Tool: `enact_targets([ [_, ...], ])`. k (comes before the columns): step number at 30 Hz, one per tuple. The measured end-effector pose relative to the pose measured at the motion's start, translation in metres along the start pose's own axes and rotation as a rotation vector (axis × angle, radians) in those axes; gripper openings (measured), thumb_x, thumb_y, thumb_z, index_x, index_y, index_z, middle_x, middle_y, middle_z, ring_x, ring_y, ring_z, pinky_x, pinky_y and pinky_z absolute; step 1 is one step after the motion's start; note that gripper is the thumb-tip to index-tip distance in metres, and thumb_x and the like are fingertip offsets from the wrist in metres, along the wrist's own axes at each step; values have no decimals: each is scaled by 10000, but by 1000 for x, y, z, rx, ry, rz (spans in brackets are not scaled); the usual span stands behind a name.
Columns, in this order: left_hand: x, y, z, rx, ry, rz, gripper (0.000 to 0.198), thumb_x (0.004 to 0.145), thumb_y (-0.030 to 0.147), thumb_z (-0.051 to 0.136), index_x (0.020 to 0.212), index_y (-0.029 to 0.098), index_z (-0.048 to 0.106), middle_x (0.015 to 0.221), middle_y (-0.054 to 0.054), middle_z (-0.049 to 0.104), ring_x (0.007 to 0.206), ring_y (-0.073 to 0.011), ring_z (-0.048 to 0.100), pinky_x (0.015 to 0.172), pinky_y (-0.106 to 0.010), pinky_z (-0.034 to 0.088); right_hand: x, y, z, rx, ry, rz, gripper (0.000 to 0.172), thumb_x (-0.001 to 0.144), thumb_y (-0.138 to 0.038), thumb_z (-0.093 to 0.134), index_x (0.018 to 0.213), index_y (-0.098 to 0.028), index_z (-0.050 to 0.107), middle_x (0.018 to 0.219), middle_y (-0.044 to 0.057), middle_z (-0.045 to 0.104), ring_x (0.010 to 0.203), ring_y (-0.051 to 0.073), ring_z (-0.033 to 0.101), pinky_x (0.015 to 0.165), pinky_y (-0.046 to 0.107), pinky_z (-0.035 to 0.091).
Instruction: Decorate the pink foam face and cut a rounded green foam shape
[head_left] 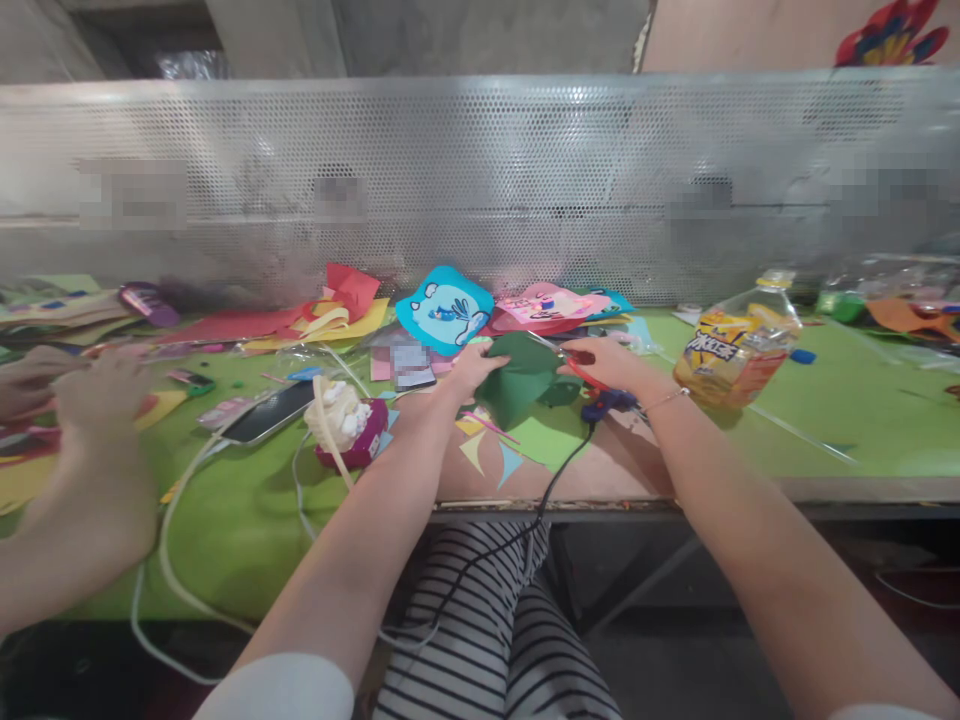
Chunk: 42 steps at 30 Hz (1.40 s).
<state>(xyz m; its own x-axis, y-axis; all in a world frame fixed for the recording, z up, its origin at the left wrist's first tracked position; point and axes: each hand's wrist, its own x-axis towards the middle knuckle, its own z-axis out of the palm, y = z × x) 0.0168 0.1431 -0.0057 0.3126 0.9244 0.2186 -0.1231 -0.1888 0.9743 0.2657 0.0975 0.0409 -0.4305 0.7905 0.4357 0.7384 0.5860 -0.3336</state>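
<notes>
My left hand (475,369) pinches the left edge of a dark green sheet of paper (519,380), held just above the table's front part. In my right hand (600,362) are red-handled scissors (583,374), their blades pointing left at the sheet's upper right edge. How far the blades are spread is hard to make out. Beneath the sheet lie light green paper (544,440) and small yellow and blue paper scraps (511,464). A dark blue object with a black cable (606,404) rests just below my right hand.
To the right stands a bottle of amber drink (739,345). A phone (270,412) and a cream and magenta object (346,425) with white cables lie left. Blue cut-out art (445,310) and coloured papers line the perforated metal panel (480,180). Another person's hands (97,390) work far left.
</notes>
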Motion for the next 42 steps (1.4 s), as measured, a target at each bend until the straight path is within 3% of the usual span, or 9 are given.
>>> enact_targets([
  [16,7,-8,-7,81,4,53,353,570,357,765,845,150,689,791,-17,701,687,-181,648,686,-315,518,-1,-2,-4,-102,-45,37,440,774,-469,603,1115,-199,670,997,69,706,844,243,637,740,329,493],
  [26,6,-3,-4,101,54,8,323,558,298,779,827,141,697,756,-25,703,695,-189,655,710,-310,517,-2,0,-4,-76,-55,51,401,766,-457,618,1083,-221,686,919,44,714,779,219,629,690,303,487],
  [42,2,2,-1,32,17,-82,352,506,281,776,820,146,690,684,-17,691,599,-180,641,616,-320,528,-4,-4,-7,5,-45,51,431,773,-523,567,1012,-195,712,832,29,709,742,229,611,650,310,470],
])
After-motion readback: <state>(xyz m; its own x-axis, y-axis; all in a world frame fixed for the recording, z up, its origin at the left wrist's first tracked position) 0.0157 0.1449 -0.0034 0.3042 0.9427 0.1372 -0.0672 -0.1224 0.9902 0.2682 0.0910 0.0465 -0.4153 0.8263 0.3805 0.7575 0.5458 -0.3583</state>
